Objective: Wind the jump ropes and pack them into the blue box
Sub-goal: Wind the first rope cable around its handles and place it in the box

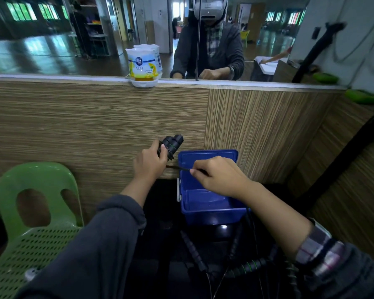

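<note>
Dim, cool window light, deep shadow at the bottom, soft focus, edges bowed by wide-angle distortion.

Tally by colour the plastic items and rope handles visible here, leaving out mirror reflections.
Blue: 1, the blue box
Green: 1, the chair
Black: 4 rope handles: 2 in the left hand, 2 lying below the box
White: 1, the air freshener
Total: 7
</note>
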### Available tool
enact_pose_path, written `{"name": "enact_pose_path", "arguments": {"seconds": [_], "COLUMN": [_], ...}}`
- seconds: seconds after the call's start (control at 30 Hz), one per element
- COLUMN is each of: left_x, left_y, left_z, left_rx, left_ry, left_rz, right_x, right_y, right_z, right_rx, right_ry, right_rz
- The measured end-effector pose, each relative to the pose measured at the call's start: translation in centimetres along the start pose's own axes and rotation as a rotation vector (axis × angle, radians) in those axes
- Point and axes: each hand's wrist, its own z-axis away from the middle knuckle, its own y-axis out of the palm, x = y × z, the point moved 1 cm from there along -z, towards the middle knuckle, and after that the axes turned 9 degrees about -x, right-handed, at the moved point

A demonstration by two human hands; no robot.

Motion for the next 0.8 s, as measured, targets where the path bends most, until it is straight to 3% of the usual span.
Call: {"name": "enact_pose_path", "arguments": {"seconds": [0.13,0.33,0.6,0.8], "left_x": [-0.7,-1.3,-3.1,-4.6], "left_y": [1.0,2.2,1.4,-0.1], "left_z": [1.1,4.6,5.3,4.2], "left_rx": [0.093,0.221,0.136,0.004], "left_ry": [0.158,0.695,0.906,0.718], "left_rz": [-0.094,-0.088,0.211,0.387], "right_x": [-0.2,-3.7,-9.4,-10.0], "right_y": [-0.6,-1.0,1.5,2.5], "right_z": [-0.4,-1.6,-1.3,-1.1], "right_rx": [0.002,0.047,0.103,0.048], "right_ry": [-0.008,0.059,0.183,0.378], "right_rz": [0.0,-0.071,-0.343,-0.832]}}
